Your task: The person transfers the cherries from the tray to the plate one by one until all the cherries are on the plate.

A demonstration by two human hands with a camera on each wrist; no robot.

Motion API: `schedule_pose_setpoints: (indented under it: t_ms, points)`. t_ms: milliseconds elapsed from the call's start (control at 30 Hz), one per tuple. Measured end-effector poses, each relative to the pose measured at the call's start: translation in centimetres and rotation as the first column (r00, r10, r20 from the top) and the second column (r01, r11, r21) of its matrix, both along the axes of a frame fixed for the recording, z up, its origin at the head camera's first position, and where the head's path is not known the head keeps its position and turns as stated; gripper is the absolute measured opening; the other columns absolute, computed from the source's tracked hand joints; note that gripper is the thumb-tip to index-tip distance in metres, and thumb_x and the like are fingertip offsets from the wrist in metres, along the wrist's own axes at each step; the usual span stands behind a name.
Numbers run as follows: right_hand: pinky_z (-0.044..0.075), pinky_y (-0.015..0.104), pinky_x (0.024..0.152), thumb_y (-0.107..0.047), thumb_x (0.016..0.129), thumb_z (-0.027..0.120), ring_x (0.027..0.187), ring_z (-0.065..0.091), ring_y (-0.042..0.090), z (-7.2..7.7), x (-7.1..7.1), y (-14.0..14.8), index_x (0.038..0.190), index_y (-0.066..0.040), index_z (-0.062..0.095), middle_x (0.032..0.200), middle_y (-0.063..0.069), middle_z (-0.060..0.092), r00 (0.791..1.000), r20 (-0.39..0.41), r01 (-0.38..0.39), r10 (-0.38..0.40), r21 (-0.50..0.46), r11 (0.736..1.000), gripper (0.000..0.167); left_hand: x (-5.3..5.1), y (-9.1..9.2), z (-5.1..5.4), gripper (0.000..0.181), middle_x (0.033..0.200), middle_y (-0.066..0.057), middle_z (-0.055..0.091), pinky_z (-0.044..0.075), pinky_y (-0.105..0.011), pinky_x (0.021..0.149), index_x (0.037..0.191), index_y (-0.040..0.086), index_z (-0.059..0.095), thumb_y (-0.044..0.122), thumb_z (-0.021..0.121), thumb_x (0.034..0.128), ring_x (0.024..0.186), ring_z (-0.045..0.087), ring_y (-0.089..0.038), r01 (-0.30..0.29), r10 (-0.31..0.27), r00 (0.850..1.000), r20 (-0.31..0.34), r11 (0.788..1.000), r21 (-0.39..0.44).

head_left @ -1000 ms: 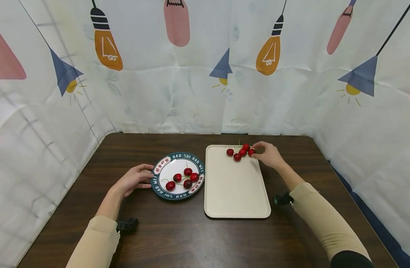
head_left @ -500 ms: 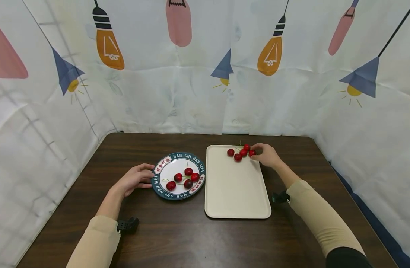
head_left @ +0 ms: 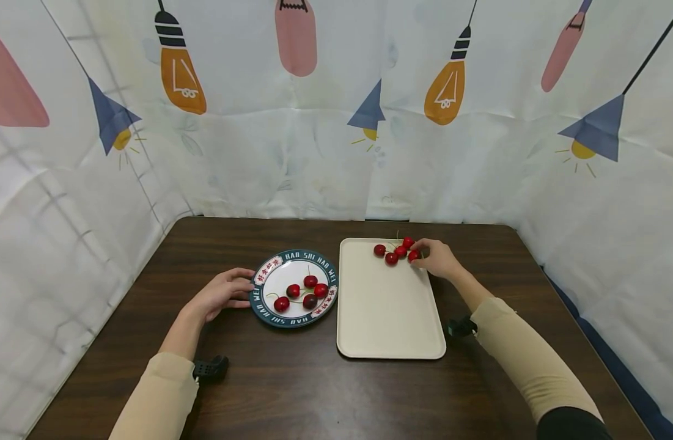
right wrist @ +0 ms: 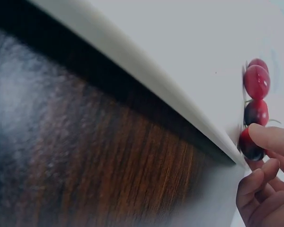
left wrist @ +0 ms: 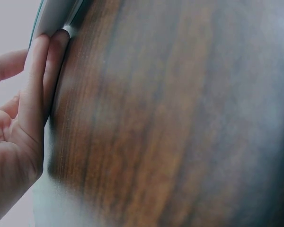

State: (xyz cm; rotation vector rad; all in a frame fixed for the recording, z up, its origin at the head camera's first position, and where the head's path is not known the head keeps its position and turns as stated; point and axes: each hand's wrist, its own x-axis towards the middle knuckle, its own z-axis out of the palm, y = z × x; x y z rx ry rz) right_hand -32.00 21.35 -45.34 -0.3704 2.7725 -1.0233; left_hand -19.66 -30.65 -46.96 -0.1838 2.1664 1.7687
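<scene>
My left hand touches the left rim of a round plate with a dark green border; its fingers are relaxed, and in the left wrist view the fingertips meet the underside of the plate. Several red cherries with stems lie on the plate. At the top right corner of a cream tray, my right hand pinches the rightmost cherry of a small cluster. The right wrist view shows thumb and fingers at that dark red cherry, beside other cherries.
The plate stands just left of the tray on a dark wooden table. Behind the table hangs a white curtain printed with lamps, and it also runs along both sides.
The right hand has shifted slightly, and the cherry at its fingertips sits a little lower beside the cluster. The left hand and plate keep their places, with the whole view drifting slightly.
</scene>
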Motion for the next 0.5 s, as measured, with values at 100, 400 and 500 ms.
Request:
schedule_pose_setpoints:
  t_ms: [100,400,500]
  points:
    - [0.051,0.055,0.098,-0.015,0.095,0.075,0.118,0.053,0.04,0.1,0.2,0.0,0.129,-0.001,0.063,0.132,0.023,0.059,1.0,-0.003,-0.01,0.01,0.005,1.0,0.039,0.0,0.0,0.0,0.054,0.129,-0.023,0.052,0.06,-0.037,0.087,0.151,-0.001,0.038,0.018,0.059,0.1055,0.101,0.065,-0.024,0.0,0.0,1.0,-0.001,1.0,0.002]
    - [0.046,0.06,0.104,-0.017,0.095,0.075,0.12,0.053,0.041,0.4,0.9,0.6,0.127,-0.001,0.064,0.128,0.021,0.062,0.999,-0.012,-0.03,0.03,0.012,0.999,0.037,0.0,-0.2,-0.1,0.053,0.128,-0.022,0.052,0.06,-0.038,0.087,0.15,-0.002,0.038,0.018,0.059,0.1056,0.1,0.065,-0.024,0.005,-0.005,1.0,-0.003,1.0,0.009]
    - [0.047,0.059,0.102,-0.017,0.095,0.075,0.118,0.055,0.039,0.5,1.1,0.8,0.127,-0.001,0.064,0.126,0.02,0.063,0.999,-0.019,-0.033,0.034,0.006,0.999,0.038,-0.1,-0.1,-0.2,0.053,0.128,-0.023,0.052,0.06,-0.038,0.087,0.15,-0.001,0.038,0.018,0.059,0.1055,0.1,0.065,-0.024,0.004,-0.004,1.0,-0.005,1.0,0.009]
